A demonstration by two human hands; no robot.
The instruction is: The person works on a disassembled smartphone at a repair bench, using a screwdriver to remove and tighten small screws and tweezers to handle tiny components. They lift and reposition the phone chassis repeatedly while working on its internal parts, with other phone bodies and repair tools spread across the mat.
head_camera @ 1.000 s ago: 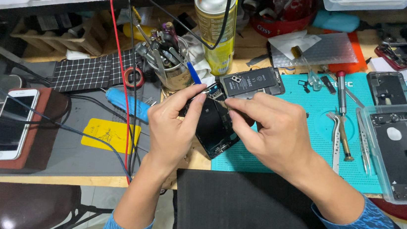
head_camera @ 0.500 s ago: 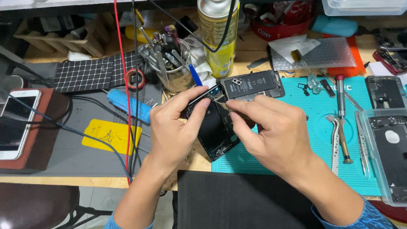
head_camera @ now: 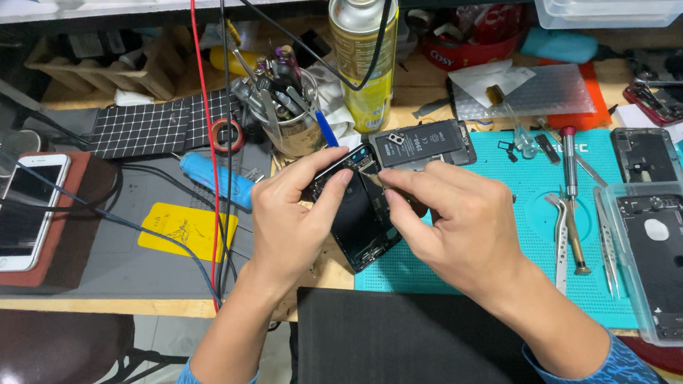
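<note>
1. The opened phone (head_camera: 360, 219) is held above the tabletop's (head_camera: 180, 306) front edge, between both hands, its long axis running from upper left to lower right.
2. The left hand (head_camera: 293, 221) grips its upper left end, thumb and forefinger closed on the edge.
3. The right hand (head_camera: 454, 232) pinches narrowly over the phone's top; whatever its fingertips hold is hidden.
4. A loose battery (head_camera: 421, 143) lies just beyond, on the teal mat (head_camera: 524, 201).

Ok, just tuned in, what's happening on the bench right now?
A person is working on an opened phone over a teal mat. The left hand grips its top edge while the right hand pinches something small inside it. A battery lies just behind, tweezers to the right.
</note>
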